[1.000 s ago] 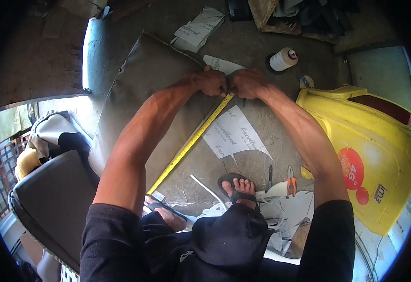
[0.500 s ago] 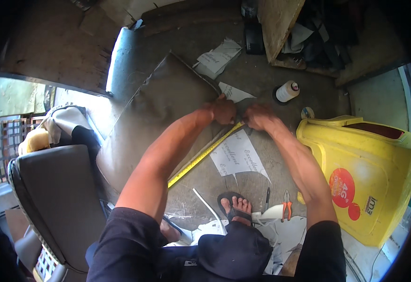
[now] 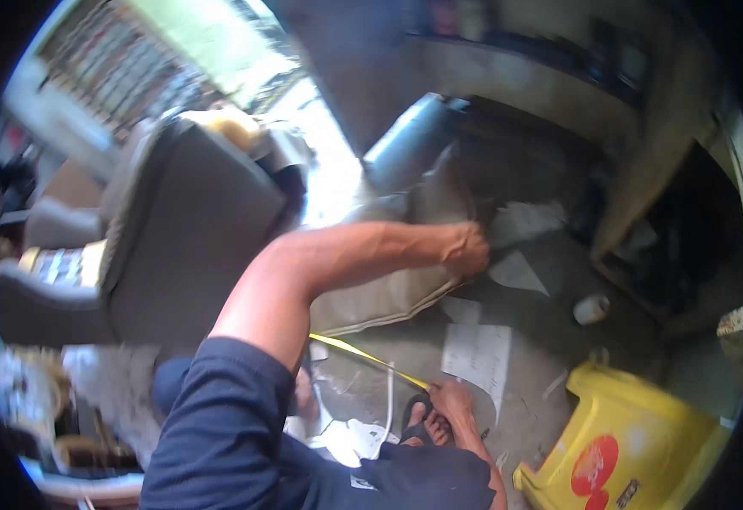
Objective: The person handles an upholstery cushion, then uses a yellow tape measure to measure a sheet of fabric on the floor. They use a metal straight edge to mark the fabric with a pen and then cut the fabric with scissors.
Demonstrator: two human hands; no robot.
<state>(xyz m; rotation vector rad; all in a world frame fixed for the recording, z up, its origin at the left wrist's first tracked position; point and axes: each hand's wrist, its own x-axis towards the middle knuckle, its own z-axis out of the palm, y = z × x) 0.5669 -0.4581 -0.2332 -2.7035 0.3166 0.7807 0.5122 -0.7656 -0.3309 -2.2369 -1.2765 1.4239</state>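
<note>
In the head view, my left hand (image 3: 467, 248) is closed on the far edge of a brown-grey upholstered cushion (image 3: 388, 297), which looks partly raised; blur hides exactly how the fingers sit. Lower down, near my sandalled foot (image 3: 422, 420), my right hand (image 3: 448, 403) is closed on the yellow tape measure (image 3: 350, 348), whose strip runs leftward toward the cushion's near side. Printed white paper pieces (image 3: 473, 353) lie on the floor just right of the tape.
A grey armchair (image 3: 184, 221) stands at the left. A yellow plastic shell (image 3: 643, 442) lies at lower right. A white thread spool (image 3: 591, 308), a white strip (image 3: 390, 382) and a wooden box of dark scraps (image 3: 622, 242) sit around the floor.
The view has swung left and blurred. My hands have separated: the left has gone up with the cushion edge, the right has dropped toward my foot with the tape, which has come off the cushion.
</note>
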